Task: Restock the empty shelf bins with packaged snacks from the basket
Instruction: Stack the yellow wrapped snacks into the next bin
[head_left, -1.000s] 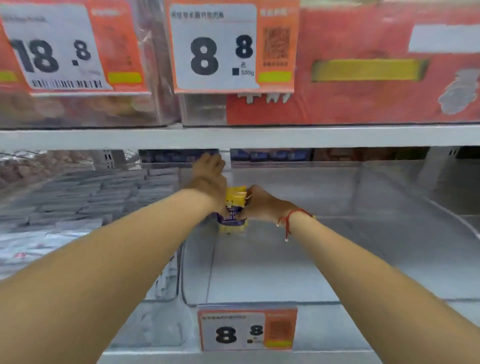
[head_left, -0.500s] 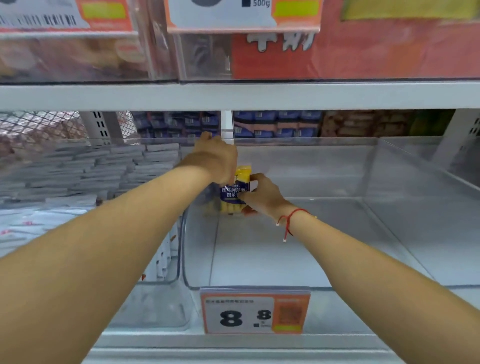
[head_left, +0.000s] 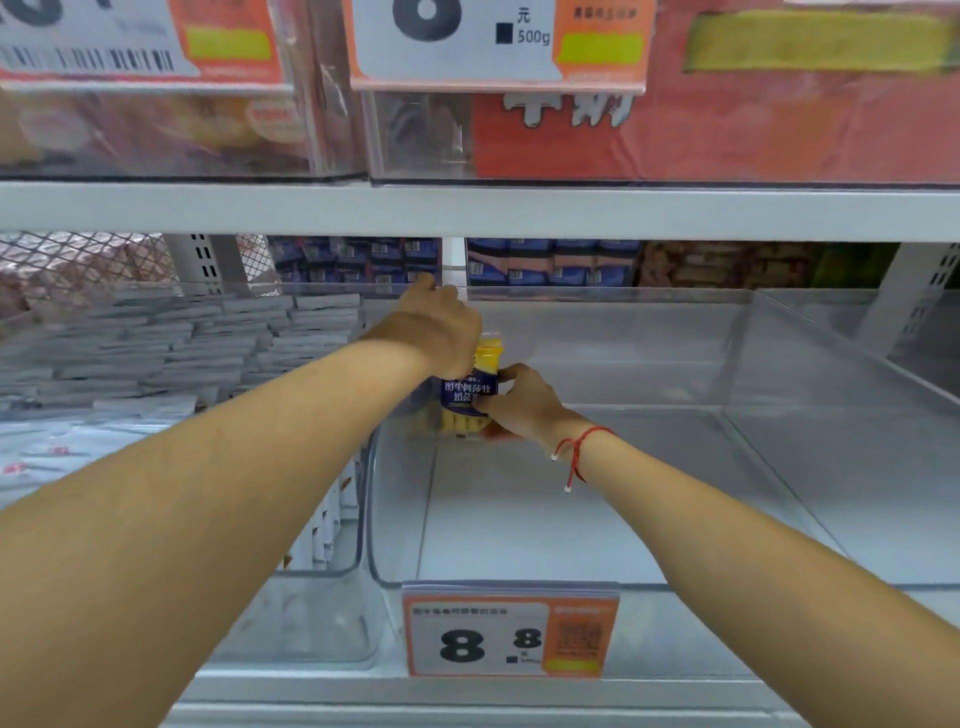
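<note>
The wide clear shelf bin (head_left: 675, 493) is almost bare, its price tag (head_left: 511, 630) clipped at the front rim; the neighbouring bin (head_left: 171, 353) on the left is already stacked with grey packets. Both arms reach deep into the bare bin's back left corner, probably so filling starts at the rear. The left hand (head_left: 441, 332) covers the top of a yellow-and-blue snack pack (head_left: 470, 392), though its grip is hidden. The right hand (head_left: 519, 402) pinches the pack's lower edge, steadying it upright against the wall.
</note>
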